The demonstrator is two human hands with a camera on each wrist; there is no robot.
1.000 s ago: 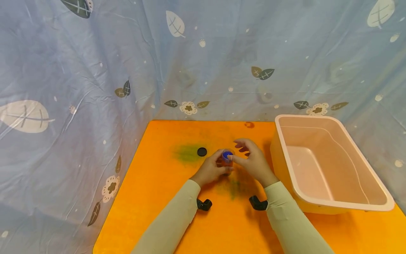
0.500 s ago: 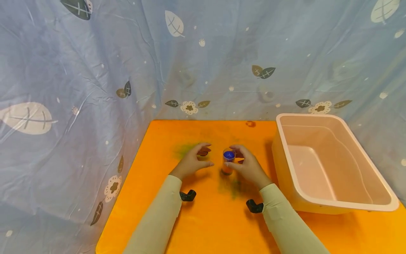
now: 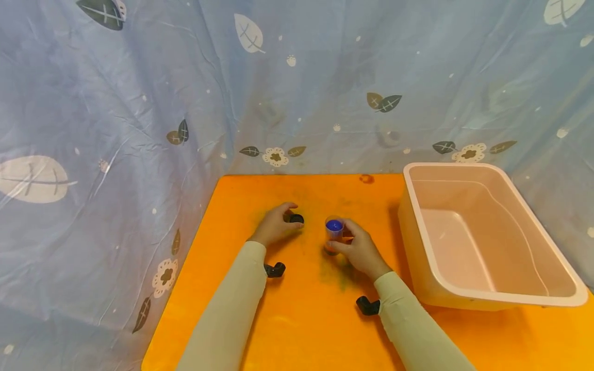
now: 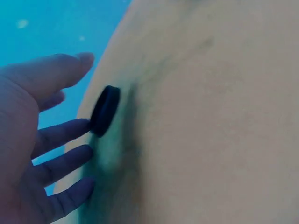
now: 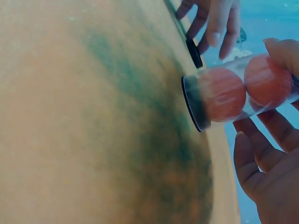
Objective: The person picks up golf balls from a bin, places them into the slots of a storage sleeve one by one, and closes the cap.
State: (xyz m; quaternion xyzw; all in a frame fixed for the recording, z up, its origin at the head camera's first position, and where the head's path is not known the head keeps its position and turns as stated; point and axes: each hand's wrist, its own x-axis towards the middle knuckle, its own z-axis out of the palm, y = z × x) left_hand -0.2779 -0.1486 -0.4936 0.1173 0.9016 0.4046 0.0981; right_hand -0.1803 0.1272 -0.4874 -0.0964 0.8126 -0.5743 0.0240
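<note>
Upright on the orange table stands a clear tube (image 3: 332,238) with a black base; a blue ball (image 3: 334,225) shows at its top. Two reddish balls (image 5: 222,95) sit lower down inside it, seen in the right wrist view. My right hand (image 3: 364,253) holds the tube from the right side, thumb in front and fingers behind. To the left, my left hand (image 3: 273,226) is around a round black lid (image 3: 297,219), thumb and fingers spread. In the left wrist view the lid (image 4: 105,111) is right at the fingertips, the fingers loosely extended.
A large pale pink plastic tub (image 3: 419,247) stands on the right of the orange table (image 3: 306,319). A blue leaf-patterned curtain (image 3: 320,77) hangs behind and to the left. Greenish stains mark the tabletop. Black wrist devices (image 3: 368,306) stick out from the sleeves.
My left hand has let go of the tube and moved left to the black lid. My right hand, earlier near the tube's top, has come down and now holds its side.
</note>
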